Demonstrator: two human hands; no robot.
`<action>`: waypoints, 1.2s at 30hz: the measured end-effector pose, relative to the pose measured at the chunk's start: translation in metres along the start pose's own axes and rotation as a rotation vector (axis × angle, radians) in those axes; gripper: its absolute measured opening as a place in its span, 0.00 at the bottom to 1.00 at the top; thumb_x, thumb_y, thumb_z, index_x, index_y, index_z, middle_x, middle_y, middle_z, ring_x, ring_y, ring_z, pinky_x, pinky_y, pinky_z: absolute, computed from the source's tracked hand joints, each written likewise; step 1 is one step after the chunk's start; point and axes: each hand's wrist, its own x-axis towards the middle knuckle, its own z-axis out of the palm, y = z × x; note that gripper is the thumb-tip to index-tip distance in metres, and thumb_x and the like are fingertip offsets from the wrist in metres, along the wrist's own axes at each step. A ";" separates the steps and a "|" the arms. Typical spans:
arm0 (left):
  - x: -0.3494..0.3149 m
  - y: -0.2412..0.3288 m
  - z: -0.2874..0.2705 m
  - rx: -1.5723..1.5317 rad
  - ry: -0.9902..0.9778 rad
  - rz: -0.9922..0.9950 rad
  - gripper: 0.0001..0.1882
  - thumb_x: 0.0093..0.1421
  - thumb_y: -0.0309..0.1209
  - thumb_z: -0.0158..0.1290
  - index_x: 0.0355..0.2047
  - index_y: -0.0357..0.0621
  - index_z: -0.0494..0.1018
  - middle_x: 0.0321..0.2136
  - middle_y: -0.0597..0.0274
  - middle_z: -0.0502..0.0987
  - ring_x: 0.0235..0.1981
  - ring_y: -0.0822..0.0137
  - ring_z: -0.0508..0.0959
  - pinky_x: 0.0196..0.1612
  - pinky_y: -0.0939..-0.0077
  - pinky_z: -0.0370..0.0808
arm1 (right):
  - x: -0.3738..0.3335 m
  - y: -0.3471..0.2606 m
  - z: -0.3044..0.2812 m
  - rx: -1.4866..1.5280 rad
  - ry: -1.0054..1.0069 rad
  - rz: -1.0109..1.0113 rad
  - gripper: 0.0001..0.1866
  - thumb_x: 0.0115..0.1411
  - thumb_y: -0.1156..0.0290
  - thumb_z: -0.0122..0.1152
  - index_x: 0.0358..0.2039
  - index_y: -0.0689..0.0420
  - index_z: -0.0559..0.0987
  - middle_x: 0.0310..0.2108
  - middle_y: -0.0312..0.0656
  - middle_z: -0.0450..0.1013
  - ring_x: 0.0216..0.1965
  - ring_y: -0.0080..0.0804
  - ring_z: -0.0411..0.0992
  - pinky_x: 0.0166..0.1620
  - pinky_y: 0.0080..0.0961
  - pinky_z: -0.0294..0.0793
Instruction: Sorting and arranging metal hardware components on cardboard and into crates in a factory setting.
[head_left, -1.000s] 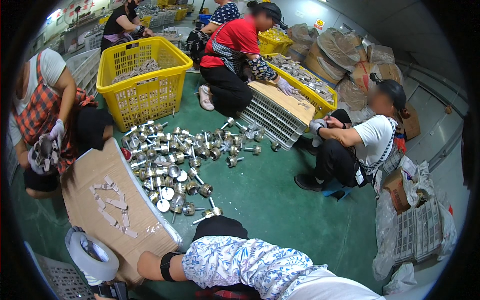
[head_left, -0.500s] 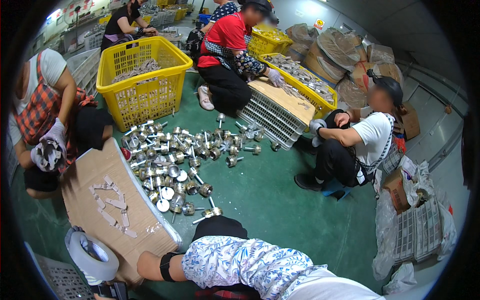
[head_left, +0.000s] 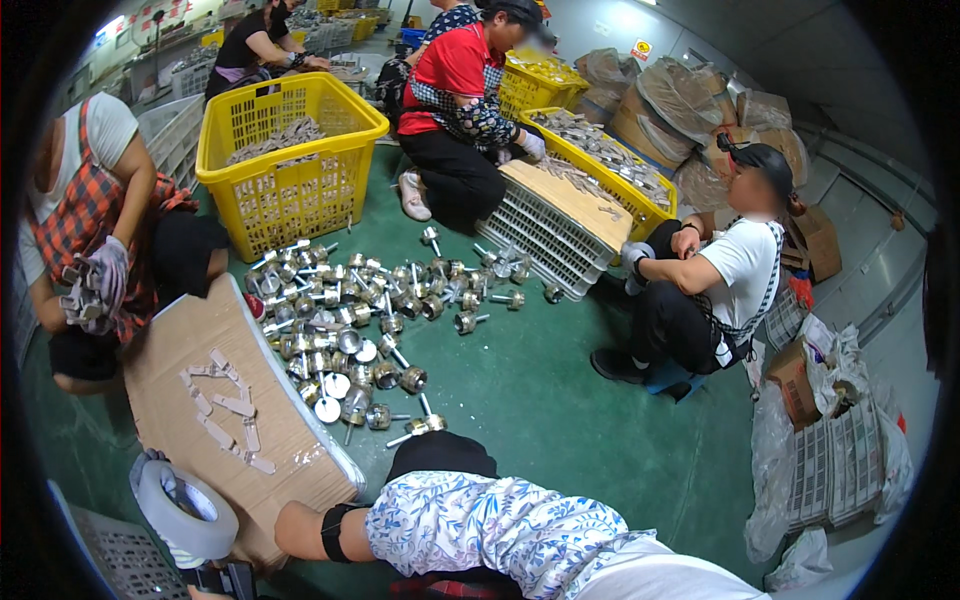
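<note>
Tape roll (head_left: 207,543) in grip, near cardboard (head_left: 310,455).
Gloved left hand (head_left: 178,491) closed around the roll's ring; right hand's grip unseen, cannot be determined.

1 whitish roll of tape (head_left: 195,542) — a thick ring — tilts near the cardboard (head_left: 290,430).

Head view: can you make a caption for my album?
Tape roll by the cardboard, with metal parts piled on the green floor.

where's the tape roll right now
In the head view, the tape roll is at the lower left, by the lower-left edge of the cardboard sheet, with gray gloved fingers showing past its upper-left rim.
</note>
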 end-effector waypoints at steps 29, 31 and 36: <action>0.001 0.021 0.015 0.042 0.078 0.026 0.15 0.62 0.26 0.41 0.49 0.36 0.65 0.44 0.57 0.68 0.46 0.66 0.68 0.53 0.73 0.64 | 0.001 0.001 0.003 0.012 -0.002 0.011 0.08 0.51 0.70 0.55 0.26 0.52 0.84 0.27 0.40 0.79 0.30 0.39 0.78 0.26 0.36 0.72; 0.001 0.038 0.022 -0.305 0.188 -0.185 0.14 0.60 0.22 0.41 0.46 0.34 0.65 0.42 0.55 0.68 0.44 0.64 0.68 0.53 0.73 0.64 | 0.000 0.001 0.002 0.020 0.004 0.002 0.08 0.51 0.70 0.55 0.26 0.52 0.84 0.27 0.40 0.79 0.30 0.38 0.78 0.26 0.36 0.72; -0.002 0.067 0.018 0.370 0.014 0.275 0.20 0.64 0.33 0.38 0.52 0.37 0.66 0.48 0.50 0.71 0.50 0.59 0.71 0.56 0.65 0.66 | 0.000 0.003 0.005 0.014 0.020 0.011 0.09 0.51 0.70 0.55 0.25 0.52 0.84 0.27 0.41 0.79 0.30 0.38 0.78 0.26 0.35 0.72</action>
